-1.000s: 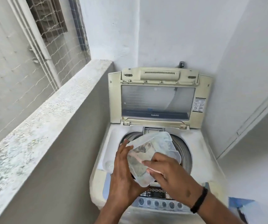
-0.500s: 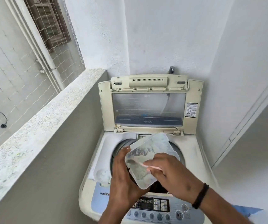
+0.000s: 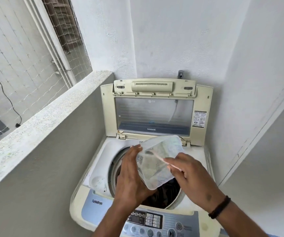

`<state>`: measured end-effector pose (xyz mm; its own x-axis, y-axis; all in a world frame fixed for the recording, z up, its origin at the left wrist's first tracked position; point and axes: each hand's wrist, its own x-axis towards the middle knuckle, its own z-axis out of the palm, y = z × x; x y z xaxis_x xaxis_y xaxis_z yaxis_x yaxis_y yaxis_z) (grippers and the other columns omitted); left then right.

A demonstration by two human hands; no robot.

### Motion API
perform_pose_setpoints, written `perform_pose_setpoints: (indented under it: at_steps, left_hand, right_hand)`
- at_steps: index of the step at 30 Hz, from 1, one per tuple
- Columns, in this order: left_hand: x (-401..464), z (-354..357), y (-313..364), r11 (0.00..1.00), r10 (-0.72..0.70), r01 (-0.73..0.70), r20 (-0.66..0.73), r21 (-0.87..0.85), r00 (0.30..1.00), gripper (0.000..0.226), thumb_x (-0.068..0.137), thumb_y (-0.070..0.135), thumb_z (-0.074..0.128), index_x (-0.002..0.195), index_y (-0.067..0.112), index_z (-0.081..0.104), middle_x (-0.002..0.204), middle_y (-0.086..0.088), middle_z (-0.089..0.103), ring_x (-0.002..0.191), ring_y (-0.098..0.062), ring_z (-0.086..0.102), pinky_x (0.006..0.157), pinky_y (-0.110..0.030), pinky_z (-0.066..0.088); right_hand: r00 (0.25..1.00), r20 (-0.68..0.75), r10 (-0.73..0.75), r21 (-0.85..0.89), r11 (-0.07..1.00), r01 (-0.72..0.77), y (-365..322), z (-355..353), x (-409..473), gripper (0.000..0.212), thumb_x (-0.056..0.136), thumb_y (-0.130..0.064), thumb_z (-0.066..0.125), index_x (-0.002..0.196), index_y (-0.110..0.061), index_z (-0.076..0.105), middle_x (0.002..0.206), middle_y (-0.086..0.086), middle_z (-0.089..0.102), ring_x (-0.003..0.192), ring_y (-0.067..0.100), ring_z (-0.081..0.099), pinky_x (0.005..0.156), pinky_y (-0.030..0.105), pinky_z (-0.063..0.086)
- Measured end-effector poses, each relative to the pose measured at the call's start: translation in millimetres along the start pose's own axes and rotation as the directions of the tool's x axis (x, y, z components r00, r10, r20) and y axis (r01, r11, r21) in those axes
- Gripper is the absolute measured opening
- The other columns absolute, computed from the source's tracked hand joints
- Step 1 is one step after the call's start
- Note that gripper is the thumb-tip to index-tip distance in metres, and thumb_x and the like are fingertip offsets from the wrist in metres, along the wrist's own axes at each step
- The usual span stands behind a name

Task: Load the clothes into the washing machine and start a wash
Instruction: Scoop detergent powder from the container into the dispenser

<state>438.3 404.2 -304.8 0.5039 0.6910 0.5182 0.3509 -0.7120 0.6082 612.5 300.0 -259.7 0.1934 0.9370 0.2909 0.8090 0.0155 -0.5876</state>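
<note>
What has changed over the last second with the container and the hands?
Little changed. The camera view tilted up and shifted. Left hand keeps the clear container tilted over the drum opening; right hand keeps the pink scoop in it. Lid stays open.

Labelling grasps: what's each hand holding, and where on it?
Left hand grips the clear plastic container by its left side. Right hand pinches a thin pink stick by its near end, tip inside the container.

Bright, even daylight came from the netted opening [image 3: 35,48] at left, shadows stayed soft, the white walls [image 3: 180,40] looked washed out, straight edges bowed near the borders, and the hands were slightly motion-blurred.
</note>
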Motion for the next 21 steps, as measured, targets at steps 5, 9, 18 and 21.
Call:
perform_pose_setpoints:
  at_steps: [5, 9, 18, 21]
  left_hand:
    - [7, 8, 12, 0.999, 0.033, -0.034, -0.026, -0.027, 0.999, 0.106, 0.066, 0.068, 0.079, 0.148, 0.028, 0.026, 0.147, 0.0, 0.046, 0.135, -0.02, 0.049, 0.106, -0.01, 0.036]
    - [8, 11, 14, 0.998, 0.058, -0.056, -0.041, 0.036, 0.997, 0.108, 0.064, 0.062, 0.085, 0.147, 0.025, 0.027, 0.147, -0.002, 0.046, 0.136, -0.022, 0.049, 0.106, -0.017, 0.042]
    - [17, 15, 14, 0.988, 0.101, -0.092, -0.07, 0.122, 0.992, 0.103, 0.065, 0.059, 0.086, 0.143, 0.013, 0.036, 0.147, -0.006, 0.045, 0.139, -0.021, 0.045, 0.103, -0.033, 0.049]
    - [15, 17, 12, 0.983, 0.12, -0.114, -0.033, 0.146, 0.992, 0.105, 0.064, 0.057, 0.088, 0.144, 0.012, 0.035, 0.15, -0.006, 0.042, 0.142, -0.022, 0.041, 0.105, -0.041, 0.048]
  right_hand:
    - [0.982, 0.179, -0.059, 0.009, 0.998, 0.058, 7, -2, -3, 0.031, 0.1, -0.024, 0.054, 0.129, -0.025, 0.066, 0.094, -0.013, 0.055, 0.092, 0.006, 0.053, 0.081, 0.024, 0.046]
    - [0.998, 0.056, -0.022, 0.058, 0.998, 0.019, 16, -14, -1, 0.028, 0.099, -0.021, 0.058, 0.124, -0.024, 0.069, 0.086, -0.016, 0.055, 0.078, 0.001, 0.055, 0.071, 0.016, 0.043]
    - [0.992, 0.12, -0.027, 0.081, 0.997, 0.017, 17, -13, -2, 0.027, 0.098, -0.023, 0.058, 0.122, -0.022, 0.07, 0.089, -0.016, 0.056, 0.081, 0.004, 0.059, 0.072, 0.022, 0.048]
    - [1.0, -0.017, 0.02, 0.061, 0.998, -0.019, 24, -23, 1, 0.024, 0.098, -0.022, 0.06, 0.119, -0.02, 0.071, 0.081, -0.014, 0.055, 0.071, 0.004, 0.056, 0.064, 0.018, 0.043]
